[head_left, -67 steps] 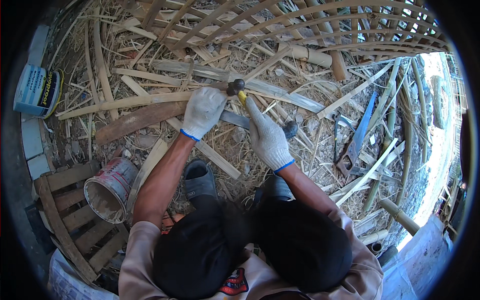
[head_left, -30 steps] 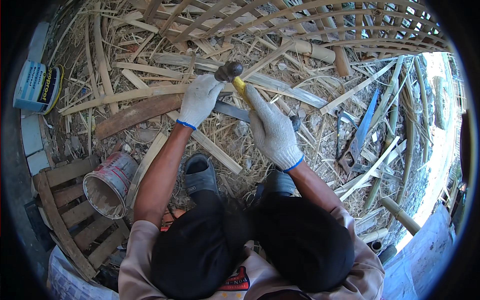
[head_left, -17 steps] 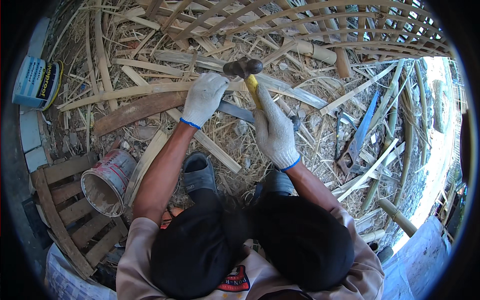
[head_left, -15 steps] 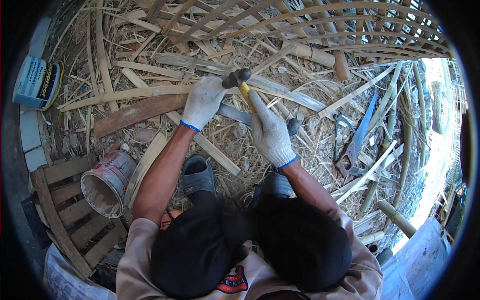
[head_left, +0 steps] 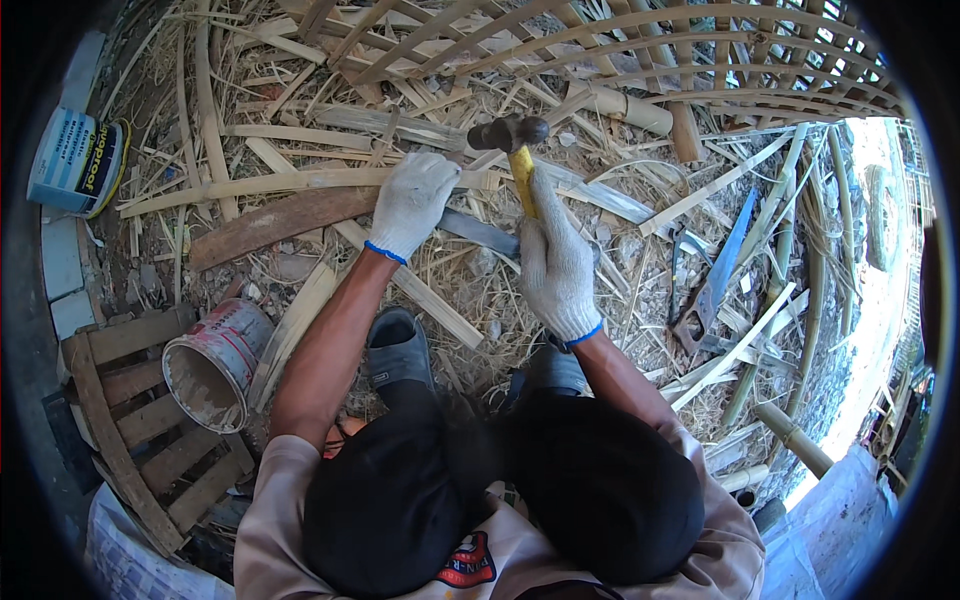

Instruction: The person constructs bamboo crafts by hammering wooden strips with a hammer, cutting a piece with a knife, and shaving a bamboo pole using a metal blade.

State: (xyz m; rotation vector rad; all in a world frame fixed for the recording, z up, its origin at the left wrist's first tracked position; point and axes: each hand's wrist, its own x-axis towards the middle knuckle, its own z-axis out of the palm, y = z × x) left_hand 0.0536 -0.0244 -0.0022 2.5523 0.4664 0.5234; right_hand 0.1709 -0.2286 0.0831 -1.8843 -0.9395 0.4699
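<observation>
Right grip (head_left: 555,265) was wrapped round a hammer (head_left: 522,178); bamboo strip (head_left: 260,187) ran under left grip (head_left: 415,200), curled, its hold hidden from me; short taps clear of it seemed wisest

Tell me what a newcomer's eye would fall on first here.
Most likely the yellow-handled hammer near the middle of the picture, held in the white-gloved right grip, with the gloved left grip just to its left. Next might come the blue-bladed handsaw lying among the scraps on the right. The large bamboo lattice across the top right also stands out.
</observation>
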